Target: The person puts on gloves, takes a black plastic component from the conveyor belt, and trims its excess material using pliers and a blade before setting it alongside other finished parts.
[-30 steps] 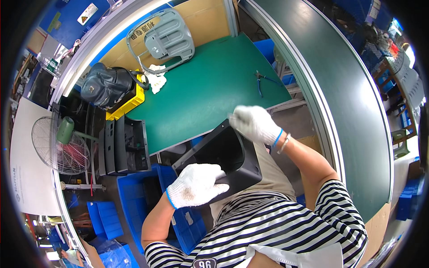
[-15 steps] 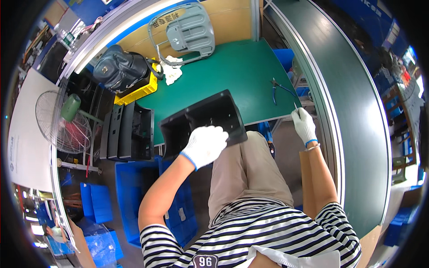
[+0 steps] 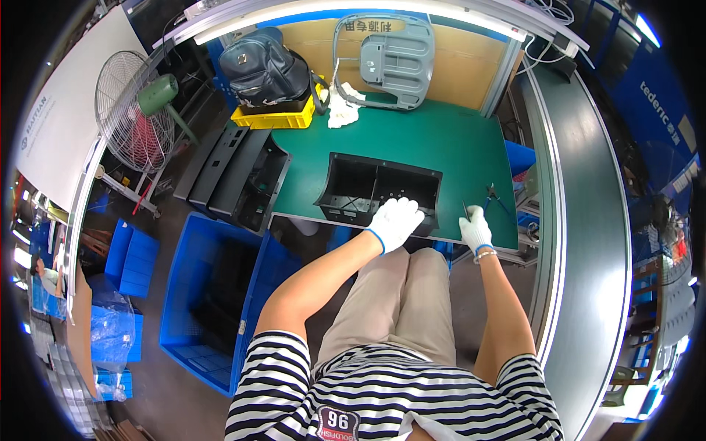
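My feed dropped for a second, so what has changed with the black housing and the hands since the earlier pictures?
The black housing went from the lap up onto the green table, open side up. The left hand still rests on its near edge. The right hand let go of the housing and moved to the table's edge near the blue-handled pliers, holding a thin tool. The backpack, grey cover and rag stayed.

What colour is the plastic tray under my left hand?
Black: the two-compartment plastic tray on the green mat, clearest in the head view.

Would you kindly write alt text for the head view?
A seated person's gloved left hand rests on a black plastic housing on a green table; the right hand holds a thin tool beside blue-handled pliers.
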Demonstrator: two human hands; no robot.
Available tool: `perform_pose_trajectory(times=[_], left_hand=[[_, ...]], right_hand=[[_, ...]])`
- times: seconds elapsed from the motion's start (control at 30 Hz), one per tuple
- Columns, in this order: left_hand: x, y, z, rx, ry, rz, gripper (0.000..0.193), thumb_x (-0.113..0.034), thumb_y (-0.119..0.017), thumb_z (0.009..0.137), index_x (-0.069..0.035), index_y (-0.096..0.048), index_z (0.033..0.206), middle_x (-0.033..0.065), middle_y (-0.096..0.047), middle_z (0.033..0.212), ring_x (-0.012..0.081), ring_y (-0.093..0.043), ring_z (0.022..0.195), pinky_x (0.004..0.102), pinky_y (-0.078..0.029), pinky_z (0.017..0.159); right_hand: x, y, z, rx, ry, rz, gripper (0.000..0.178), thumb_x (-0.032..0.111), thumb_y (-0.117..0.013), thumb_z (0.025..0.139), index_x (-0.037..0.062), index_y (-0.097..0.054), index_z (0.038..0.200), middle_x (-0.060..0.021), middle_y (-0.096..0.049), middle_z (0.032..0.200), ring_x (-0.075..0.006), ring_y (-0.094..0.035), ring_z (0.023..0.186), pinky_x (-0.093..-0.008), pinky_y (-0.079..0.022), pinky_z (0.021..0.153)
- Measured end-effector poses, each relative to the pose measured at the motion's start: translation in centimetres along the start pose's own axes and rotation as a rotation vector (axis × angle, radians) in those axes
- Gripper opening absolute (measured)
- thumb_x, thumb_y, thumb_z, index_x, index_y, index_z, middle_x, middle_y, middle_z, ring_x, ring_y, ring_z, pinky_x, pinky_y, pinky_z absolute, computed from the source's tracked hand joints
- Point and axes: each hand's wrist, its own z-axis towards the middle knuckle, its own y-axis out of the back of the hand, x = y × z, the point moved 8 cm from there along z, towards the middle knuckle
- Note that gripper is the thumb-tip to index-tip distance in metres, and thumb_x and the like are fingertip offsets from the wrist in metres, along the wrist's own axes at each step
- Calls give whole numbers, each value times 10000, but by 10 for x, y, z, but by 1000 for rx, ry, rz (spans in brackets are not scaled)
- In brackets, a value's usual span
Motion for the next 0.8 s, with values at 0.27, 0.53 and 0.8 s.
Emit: perform_pose_trajectory(times=[0.27, 0.53, 0.8], left_hand=[[-20, 23, -134, -301, 338, -236, 307, -172, -685, 763, -103, -610, 1053, 80, -605, 1000, 277, -610, 921, 388, -519, 800], [-5, -44, -349, -214, 1221, -393, 120, -201, -640, 854, -155, -630, 965, 86, -628, 937, 317, -646, 841, 455, -525, 729], [-7, -50, -331, -240, 1198, -463, 84, -195, -636, 855, -149, -632, 925, 100, -632, 898, 341, -646, 804, 458, -525, 704]], right_hand=[[40, -13, 37, -8, -18, -119, 525, 279, -593, 862, 83, -439, 1325, -263, -550, 1236, -447, -568, 1124, -490, -465, 962], [92, 26, 23, -260, 362, -88, 244, 272, -510, 964, 91, -670, 926, -142, -602, 1116, -340, -576, 1035, -469, -478, 890], [224, 35, -35, 81, 553, -36, 353, 419, -592, 920, 80, -632, 1011, -170, -666, 776, -363, -649, 845, -425, -510, 800]])
